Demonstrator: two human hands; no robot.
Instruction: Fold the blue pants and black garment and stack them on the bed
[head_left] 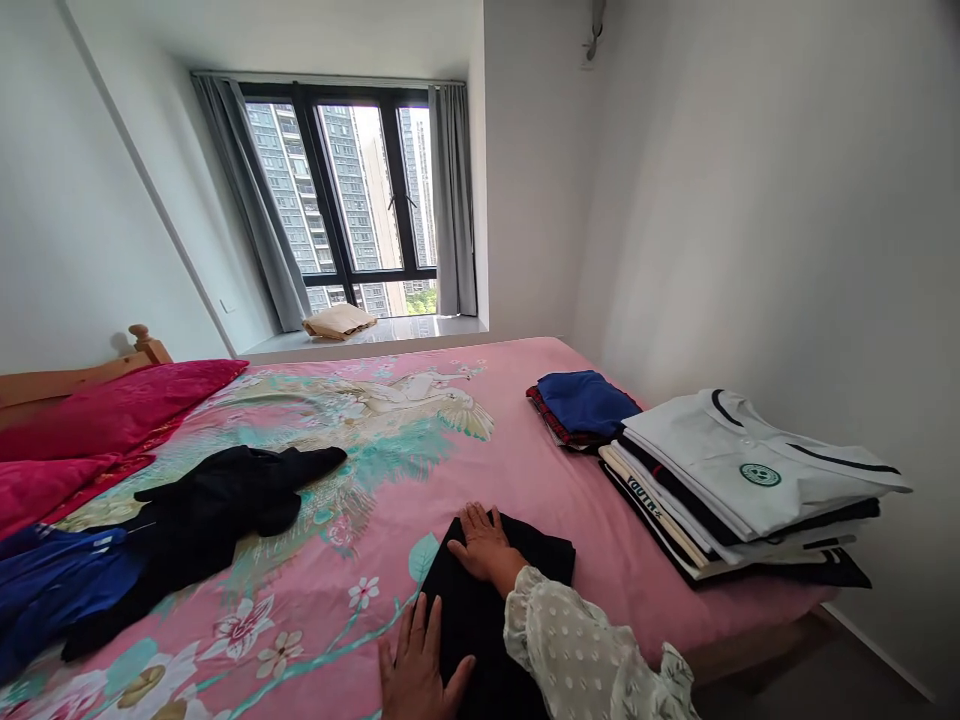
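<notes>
A folded black garment (480, 625) lies flat on the pink flowered bedspread (330, 560) right in front of me. My right hand (484, 545) rests on its upper part, palm down with the fingers stretched out. At the garment's left edge lies my left hand (424, 660), fingers spread, partly on the bedspread and with the thumb over the black cloth. Neither hand grips anything. The exact kind of garment cannot be made out from its folded shape.
On the right stands a stack of folded shirts topped by a white polo shirt (739, 465). Behind it is a small pile with folded blue cloth (589, 402). Crumpled black clothing (225, 500) and a blue garment (67, 580) lie left, near red pillows (120, 415).
</notes>
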